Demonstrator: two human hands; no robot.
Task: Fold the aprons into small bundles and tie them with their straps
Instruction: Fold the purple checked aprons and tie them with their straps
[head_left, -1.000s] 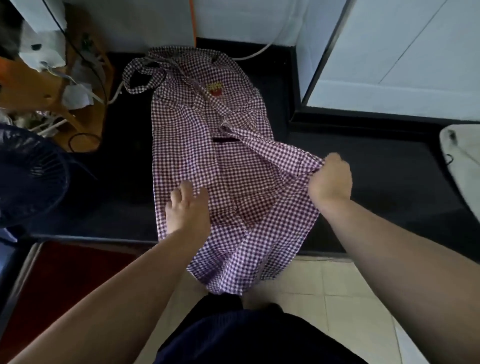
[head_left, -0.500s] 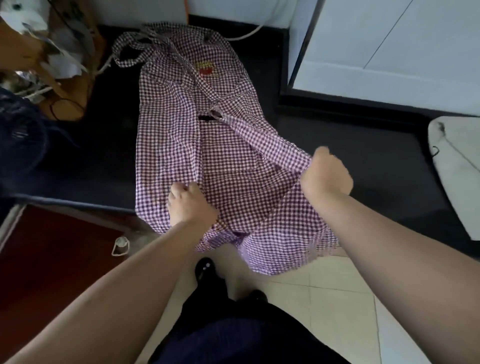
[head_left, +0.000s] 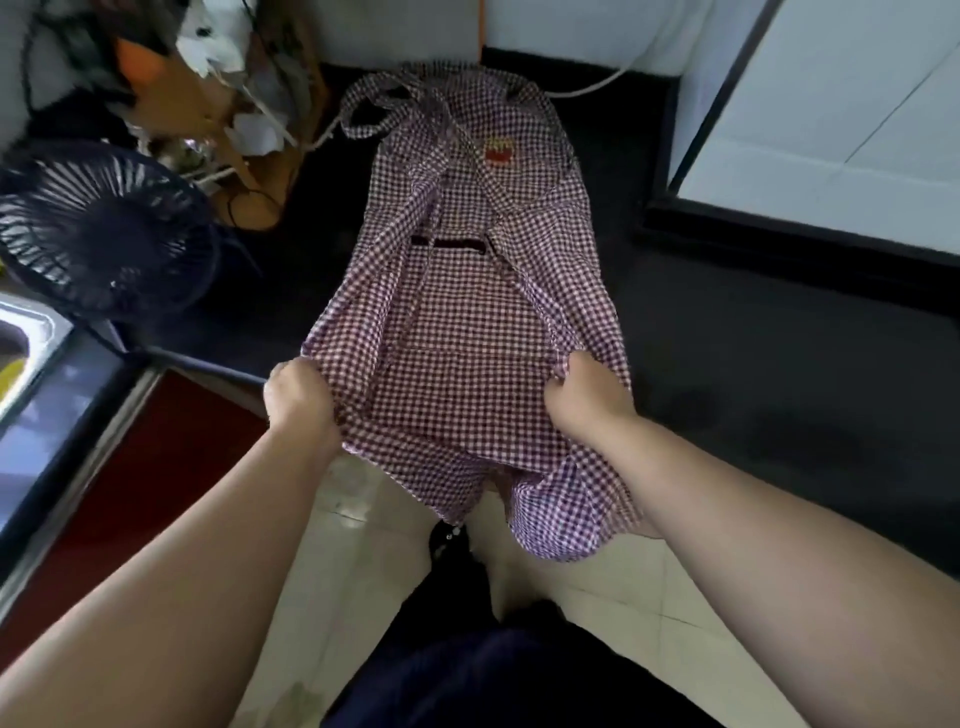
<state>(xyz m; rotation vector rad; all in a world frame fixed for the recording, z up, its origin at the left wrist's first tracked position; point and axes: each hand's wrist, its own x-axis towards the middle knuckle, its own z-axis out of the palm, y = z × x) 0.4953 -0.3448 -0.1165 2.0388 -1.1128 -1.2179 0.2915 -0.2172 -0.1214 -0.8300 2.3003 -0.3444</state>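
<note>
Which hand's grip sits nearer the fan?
The left hand, gripping the apron at its edge toward the fan; the right hand grips the opposite edge.

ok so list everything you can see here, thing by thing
apron: 1, purple-and-white check, on the counter, hem hanging over its front edge
counter: 1, black, under the apron
fan: 1, dark blue, left of the apron
sink: 1, steel, far left
cable: 1, white, behind the apron
clutter: blurred, white and brown, back left
floor tiles: pale, below the counter
left hand: 1, grips the apron's left side
right hand: 1, grips the apron's right side
</note>
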